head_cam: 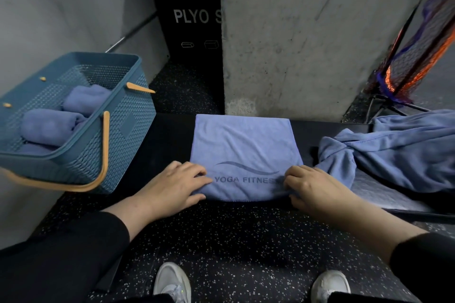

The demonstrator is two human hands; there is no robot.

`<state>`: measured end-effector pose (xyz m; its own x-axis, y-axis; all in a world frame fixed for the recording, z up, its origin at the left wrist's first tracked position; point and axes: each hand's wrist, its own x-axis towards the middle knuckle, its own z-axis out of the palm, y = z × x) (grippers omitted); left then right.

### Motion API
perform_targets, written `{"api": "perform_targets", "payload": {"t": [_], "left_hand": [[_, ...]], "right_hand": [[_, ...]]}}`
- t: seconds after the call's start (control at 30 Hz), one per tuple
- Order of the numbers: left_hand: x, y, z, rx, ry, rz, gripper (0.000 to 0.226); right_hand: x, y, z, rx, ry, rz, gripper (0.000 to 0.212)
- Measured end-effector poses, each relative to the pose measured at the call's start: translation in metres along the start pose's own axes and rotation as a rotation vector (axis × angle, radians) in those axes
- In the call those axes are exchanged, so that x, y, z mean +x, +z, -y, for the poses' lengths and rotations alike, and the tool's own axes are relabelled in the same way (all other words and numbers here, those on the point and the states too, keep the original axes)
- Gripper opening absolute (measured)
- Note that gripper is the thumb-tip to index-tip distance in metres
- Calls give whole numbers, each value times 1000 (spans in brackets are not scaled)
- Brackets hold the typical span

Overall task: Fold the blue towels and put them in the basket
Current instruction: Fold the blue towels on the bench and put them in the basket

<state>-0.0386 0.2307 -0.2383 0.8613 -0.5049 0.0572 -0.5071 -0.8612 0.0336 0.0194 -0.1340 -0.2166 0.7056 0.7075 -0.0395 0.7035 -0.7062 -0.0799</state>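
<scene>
On a low black tabletop (170, 140) by a concrete pillar (307, 39), a folded blue towel (242, 147) lies lengthwise away from the person. The left hand (172, 184) and right hand (312, 186) pinch its near corners. Blue basket (115, 145) left, speckled floor (221, 241) below.

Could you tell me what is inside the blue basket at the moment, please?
The blue basket holds rolled blue towels: two show clearly, and part of a third lies nearest the camera. Whether more lie beneath them cannot be seen, since the rolls and the near wall cover the bottom.
</scene>
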Motion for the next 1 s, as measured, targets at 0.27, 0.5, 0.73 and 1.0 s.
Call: {"api": "perform_targets", "payload": {"t": [0.27, 0.5, 0.73, 1.0], "left_hand": [[6, 0, -5, -17, -50, -66, 22], [19, -5, -6, -410, -340, -7, 20], [25, -18, -13, -574, -431, 20, 28], [19, -15, -7, -454, -330, -141, 10]], "right_hand": [[2, -6, 1, 315, 255, -149, 4], [8, -5, 3, 401, 253, -150, 15], [9, -17, 8, 377, 180, -49, 15], [13, -23, -4, 403, 125, -212, 15]]}}
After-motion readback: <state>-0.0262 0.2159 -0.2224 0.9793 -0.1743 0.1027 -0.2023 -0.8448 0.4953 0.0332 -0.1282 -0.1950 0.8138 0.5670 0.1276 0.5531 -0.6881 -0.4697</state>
